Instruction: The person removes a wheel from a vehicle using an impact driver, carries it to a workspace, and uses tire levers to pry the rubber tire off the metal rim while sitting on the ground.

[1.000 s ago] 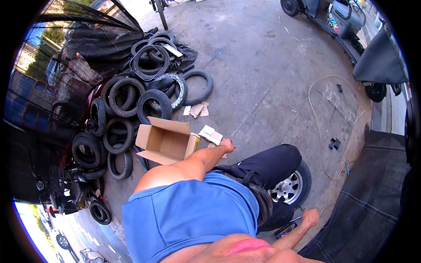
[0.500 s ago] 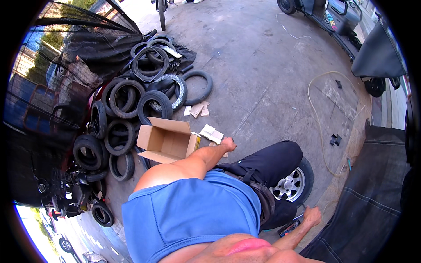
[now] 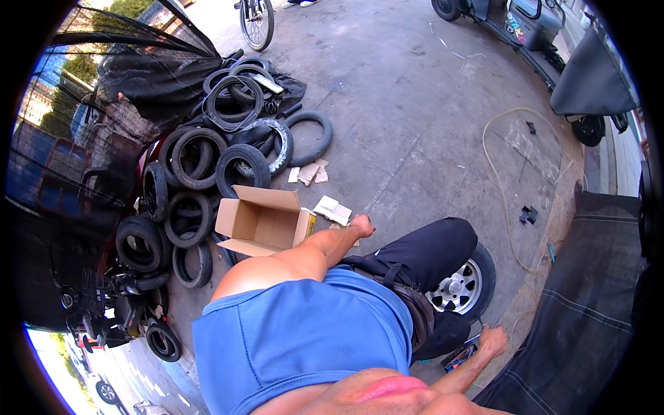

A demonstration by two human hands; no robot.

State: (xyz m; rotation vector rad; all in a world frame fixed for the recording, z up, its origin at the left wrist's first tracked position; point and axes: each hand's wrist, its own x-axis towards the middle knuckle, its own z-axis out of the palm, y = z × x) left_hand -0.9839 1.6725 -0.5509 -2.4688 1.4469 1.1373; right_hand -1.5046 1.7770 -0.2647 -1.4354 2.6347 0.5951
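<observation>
I am crouched over a wheel (image 3: 459, 288) with a silver spoked rim and black tyre, partly covered by my dark trouser legs. My left hand (image 3: 362, 225) is closed at the left, beside my raised knee, and what it may hold is hidden. Near it lie a white pad-like piece (image 3: 332, 209) and an opened cardboard box (image 3: 266, 225). My right hand (image 3: 493, 341) is closed beside the tyre's lower edge, around a thin metal tool (image 3: 473, 339) mostly hidden by the fingers. Below that hand sits a small dark item with coloured parts (image 3: 459, 358), too small to name.
Several used tyres (image 3: 199, 158) are piled at the left, next to a black net cover. Torn cardboard pieces (image 3: 312, 171) lie beyond the box. A pale hose (image 3: 490, 162) curves over the floor at right. Dark three-wheelers (image 3: 546, 62) stand far right; a bicycle (image 3: 257, 24) is at the top.
The bicycle at the top has come further into view and turned, so its wheel shows wider. The view has shifted slightly. Both my hands stay almost where they were.
</observation>
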